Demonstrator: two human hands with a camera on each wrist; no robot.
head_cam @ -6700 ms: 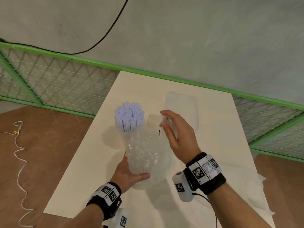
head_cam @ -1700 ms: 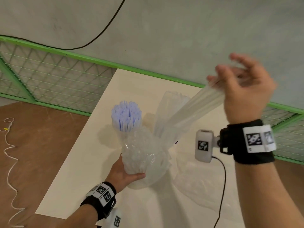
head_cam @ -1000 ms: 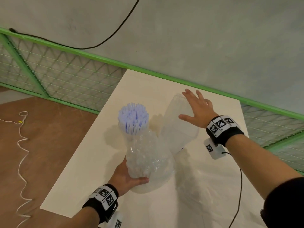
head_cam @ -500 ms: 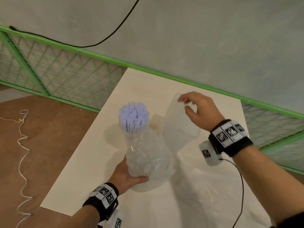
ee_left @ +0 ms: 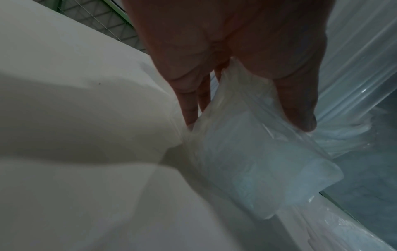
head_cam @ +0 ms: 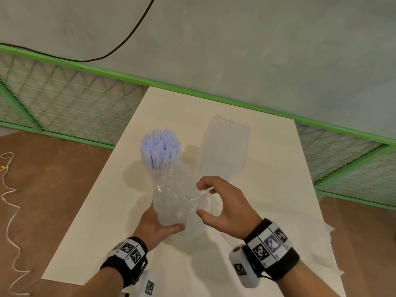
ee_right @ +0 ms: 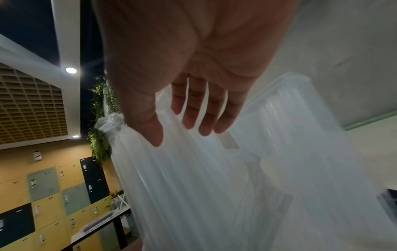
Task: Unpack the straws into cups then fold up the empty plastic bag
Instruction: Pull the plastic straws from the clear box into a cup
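Observation:
My left hand [head_cam: 158, 228] grips the lower end of a clear plastic bag [head_cam: 173, 198] full of clear straws and holds it upright on the table. In the left wrist view the thumb and fingers [ee_left: 300, 110] wrap the bag [ee_left: 247, 161]. My right hand [head_cam: 200, 200] hovers at the bag's right side with fingers loosely curled and nothing held; its fingertips [ee_right: 204, 127] lie close over the straws [ee_right: 193, 186]. Behind the bag stands a cup of blue straws [head_cam: 159, 151]. A second cup of clear straws [head_cam: 224, 148] stands at the back right.
The cream table [head_cam: 267, 168] ends at a grey wall with a green rail. A white crumpled sheet [head_cam: 300, 243] lies at the front right. A green mesh fence [head_cam: 64, 99] runs on the left, and a white cord [head_cam: 8, 200] lies on the brown floor.
My right hand lifted a bundle of clear straws out of the bag, set it in the rear cup, let go and came back to the bag. The left hand kept its grip.

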